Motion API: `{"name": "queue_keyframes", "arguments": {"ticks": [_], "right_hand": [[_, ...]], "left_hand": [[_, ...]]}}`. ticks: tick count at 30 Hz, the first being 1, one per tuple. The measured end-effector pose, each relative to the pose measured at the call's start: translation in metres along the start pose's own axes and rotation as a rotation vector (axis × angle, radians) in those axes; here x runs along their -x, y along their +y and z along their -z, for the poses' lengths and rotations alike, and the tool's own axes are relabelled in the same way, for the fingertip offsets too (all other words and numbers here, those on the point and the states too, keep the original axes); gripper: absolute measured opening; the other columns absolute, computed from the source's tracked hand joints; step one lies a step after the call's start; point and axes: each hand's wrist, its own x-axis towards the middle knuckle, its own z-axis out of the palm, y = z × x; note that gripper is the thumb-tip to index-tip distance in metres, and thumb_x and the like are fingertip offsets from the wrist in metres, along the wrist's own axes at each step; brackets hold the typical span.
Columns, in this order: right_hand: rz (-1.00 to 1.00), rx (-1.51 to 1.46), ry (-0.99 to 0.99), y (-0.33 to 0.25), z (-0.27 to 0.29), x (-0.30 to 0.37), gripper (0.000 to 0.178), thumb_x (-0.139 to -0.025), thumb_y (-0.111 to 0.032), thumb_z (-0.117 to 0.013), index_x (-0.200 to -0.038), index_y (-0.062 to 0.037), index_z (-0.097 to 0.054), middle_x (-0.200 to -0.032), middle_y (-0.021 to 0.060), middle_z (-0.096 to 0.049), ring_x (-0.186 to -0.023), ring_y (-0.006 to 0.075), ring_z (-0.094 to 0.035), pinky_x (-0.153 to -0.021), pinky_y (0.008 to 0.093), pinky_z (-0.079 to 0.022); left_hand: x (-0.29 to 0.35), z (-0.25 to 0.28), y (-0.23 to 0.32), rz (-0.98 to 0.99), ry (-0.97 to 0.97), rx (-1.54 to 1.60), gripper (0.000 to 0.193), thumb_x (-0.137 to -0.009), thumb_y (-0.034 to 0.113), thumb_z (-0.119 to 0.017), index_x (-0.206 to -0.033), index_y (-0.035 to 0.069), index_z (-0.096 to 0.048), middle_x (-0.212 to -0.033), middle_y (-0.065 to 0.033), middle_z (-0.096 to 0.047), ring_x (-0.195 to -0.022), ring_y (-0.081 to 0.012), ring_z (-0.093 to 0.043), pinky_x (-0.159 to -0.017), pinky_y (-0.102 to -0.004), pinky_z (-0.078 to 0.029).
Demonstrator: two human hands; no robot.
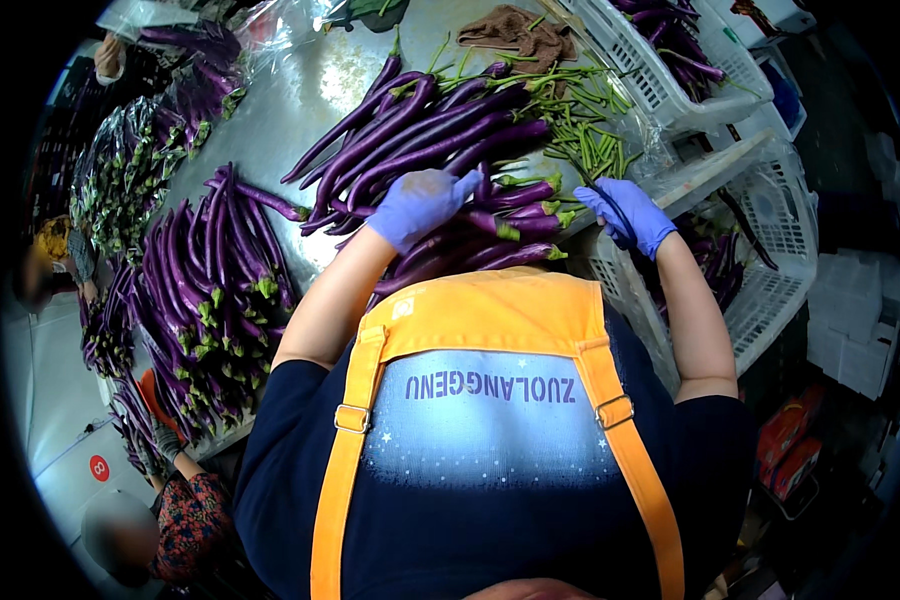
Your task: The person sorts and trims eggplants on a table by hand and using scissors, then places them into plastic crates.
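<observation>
My left hand (422,208), in a purple glove, lies over the pile of long purple eggplants (420,135) on the metal table. Its fingers curl around an eggplant near the stem end; the grip is partly hidden. Several eggplants (530,210) beside it point their green stem ends to the right. To the right, my right hand (630,218), also gloved, is closed around a slim dark tool that looks like scissors (615,212). Its tip points up and left, apart from the eggplants. Loose green stem pieces (590,125) lie just beyond that hand.
White plastic crates (770,270) with eggplants stand at the right, another crate (660,75) behind. More eggplants (210,270) are heaped at the left, near bagged ones (135,165). A brown cloth (518,38) lies at the back. Another person (195,525) is at lower left.
</observation>
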Motion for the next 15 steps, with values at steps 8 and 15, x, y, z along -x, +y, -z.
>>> {"name": "queue_keyframes", "arguments": {"ticks": [8,15], "right_hand": [[0.043,-0.007,-0.078,-0.015,-0.01,-0.002,0.035,-0.105,-0.033,-0.052,-0.083,-0.0086,-0.064,-0.067,-0.002,-0.061,-0.05,0.0094,-0.048,-0.049,0.0248,-0.038],[-0.08,-0.375,-0.088,0.018,-0.006,-0.005,0.034,-0.103,-0.037,-0.052,-0.092,-0.0097,-0.068,-0.075,-0.0039,-0.062,-0.062,0.0065,-0.055,-0.052,0.0243,-0.044]], "left_hand": [[-0.019,-0.009,0.03,0.35,0.175,0.211,0.04,-0.086,0.042,-0.074,-0.1,0.005,-0.068,-0.096,-0.0209,-0.071,-0.091,-0.0399,-0.069,-0.081,-0.0506,-0.055],[0.003,-0.003,0.015,0.536,0.058,0.044,0.051,-0.086,0.053,-0.071,-0.102,0.005,-0.072,-0.099,-0.0201,-0.07,-0.091,-0.0384,-0.071,-0.08,-0.0491,-0.057]]}}
